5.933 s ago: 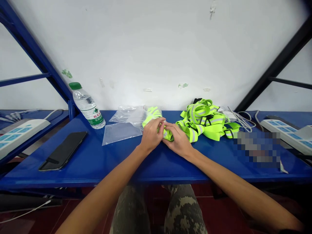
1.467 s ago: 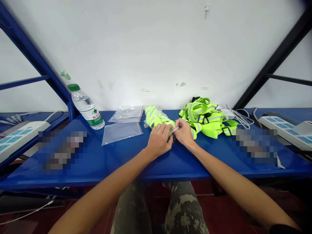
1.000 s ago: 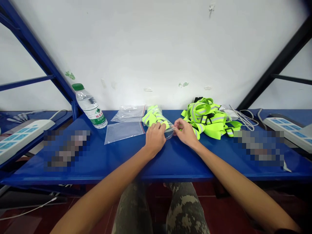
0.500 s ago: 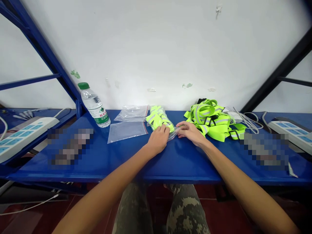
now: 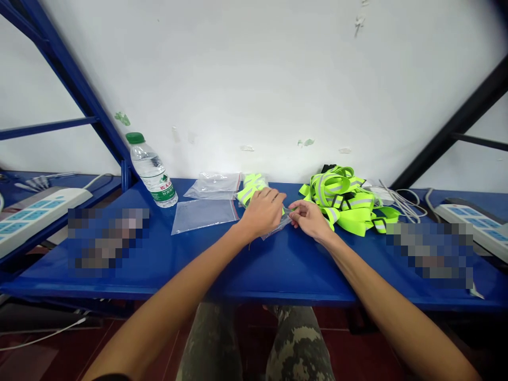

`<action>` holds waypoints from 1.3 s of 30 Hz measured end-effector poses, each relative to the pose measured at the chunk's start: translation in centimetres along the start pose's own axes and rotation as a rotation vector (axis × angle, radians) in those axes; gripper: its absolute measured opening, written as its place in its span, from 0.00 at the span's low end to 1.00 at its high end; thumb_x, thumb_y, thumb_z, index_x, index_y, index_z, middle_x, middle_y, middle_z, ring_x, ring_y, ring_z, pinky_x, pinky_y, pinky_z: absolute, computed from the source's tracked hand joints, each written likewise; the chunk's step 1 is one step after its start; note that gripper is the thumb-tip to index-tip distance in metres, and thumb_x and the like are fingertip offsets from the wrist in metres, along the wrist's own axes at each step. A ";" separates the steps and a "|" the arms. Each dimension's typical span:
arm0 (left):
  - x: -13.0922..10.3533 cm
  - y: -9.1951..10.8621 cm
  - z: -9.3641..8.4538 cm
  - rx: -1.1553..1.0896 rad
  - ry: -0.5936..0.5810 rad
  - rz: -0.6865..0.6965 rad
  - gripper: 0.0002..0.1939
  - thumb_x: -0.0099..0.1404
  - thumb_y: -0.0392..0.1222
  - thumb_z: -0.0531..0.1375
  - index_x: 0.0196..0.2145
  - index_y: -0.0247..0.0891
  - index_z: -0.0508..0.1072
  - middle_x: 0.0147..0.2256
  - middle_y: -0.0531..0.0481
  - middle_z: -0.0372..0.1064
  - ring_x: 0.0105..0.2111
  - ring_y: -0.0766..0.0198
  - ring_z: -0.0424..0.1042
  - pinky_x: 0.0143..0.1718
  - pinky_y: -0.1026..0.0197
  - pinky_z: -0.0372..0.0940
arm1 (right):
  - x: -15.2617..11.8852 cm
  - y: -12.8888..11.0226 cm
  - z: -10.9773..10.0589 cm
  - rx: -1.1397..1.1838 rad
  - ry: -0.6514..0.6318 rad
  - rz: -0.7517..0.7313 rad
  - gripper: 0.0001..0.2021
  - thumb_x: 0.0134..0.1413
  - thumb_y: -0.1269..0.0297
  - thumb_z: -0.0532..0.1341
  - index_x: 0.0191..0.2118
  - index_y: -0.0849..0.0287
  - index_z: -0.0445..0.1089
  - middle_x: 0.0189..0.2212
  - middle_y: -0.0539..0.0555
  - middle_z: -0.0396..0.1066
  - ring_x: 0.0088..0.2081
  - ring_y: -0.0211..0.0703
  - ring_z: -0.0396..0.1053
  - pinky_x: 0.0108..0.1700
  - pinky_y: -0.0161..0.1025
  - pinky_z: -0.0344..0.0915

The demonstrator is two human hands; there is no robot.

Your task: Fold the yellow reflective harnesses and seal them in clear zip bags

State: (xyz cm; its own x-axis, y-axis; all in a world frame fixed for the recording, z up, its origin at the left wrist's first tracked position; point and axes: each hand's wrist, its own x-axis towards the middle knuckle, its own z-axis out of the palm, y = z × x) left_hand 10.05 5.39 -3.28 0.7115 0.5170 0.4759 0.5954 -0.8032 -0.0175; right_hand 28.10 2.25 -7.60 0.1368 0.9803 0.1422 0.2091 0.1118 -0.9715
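Yellow-green webbing bundle with pale grey stripes (image 5: 251,185), inside a clear plastic bag (image 5: 281,225), lies on the blue worktop (image 5: 190,264), just beyond and partly beneath my left hand (image 5: 265,211). That hand is half curled over the bag; I cannot tell whether it grips or merely presses. My right hand (image 5: 312,219) is nearly closed, thumb and fingertips pinching the bag's end. Just beyond it sits a loose heap of matching straps (image 5: 359,217); flat, clear bags (image 5: 204,214) lie left of the left hand. I judge the bundle light and soft, its film slippery, best held across the packed middle. My left hand hides its near part; the transparent edge is hard to trace.
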 end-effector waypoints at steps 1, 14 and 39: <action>0.8 -0.3 0.3 0.023 0.006 0.062 0.18 0.71 0.41 0.46 0.53 0.35 0.66 0.51 0.40 0.68 0.56 0.51 0.62 0.57 0.48 0.54 | 0.0 -0.1 0.0 0.007 0.001 -0.017 0.13 0.40 0.63 0.65 0.35 0.58 0.66 0.17 0.46 0.67 0.19 0.37 0.65 0.21 0.35 0.65; 2.7 0.2 1.0 0.184 0.097 -0.039 0.21 0.74 0.45 0.40 0.40 0.34 0.70 0.39 0.40 0.70 0.42 0.52 0.68 0.44 0.50 0.56 | -0.6 -1.7 0.9 0.115 0.103 -0.109 0.22 0.39 0.45 0.70 0.31 0.58 0.70 0.24 0.51 0.71 0.25 0.39 0.68 0.26 0.37 0.69; 1.7 -1.4 -1.3 -0.107 -0.122 -0.114 0.20 0.72 0.53 0.42 0.48 0.44 0.68 0.34 0.48 0.75 0.36 0.53 0.74 0.34 0.58 0.60 | -1.3 -2.1 1.4 -0.020 0.070 -0.108 0.24 0.40 0.41 0.67 0.31 0.59 0.70 0.26 0.54 0.73 0.27 0.41 0.69 0.29 0.38 0.67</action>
State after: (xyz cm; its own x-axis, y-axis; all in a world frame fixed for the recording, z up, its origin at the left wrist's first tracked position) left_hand 9.97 7.04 -1.32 0.6856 0.6331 0.3594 0.6361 -0.7611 0.1272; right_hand 26.19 1.00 -6.03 0.1800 0.9488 0.2594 0.2451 0.2121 -0.9460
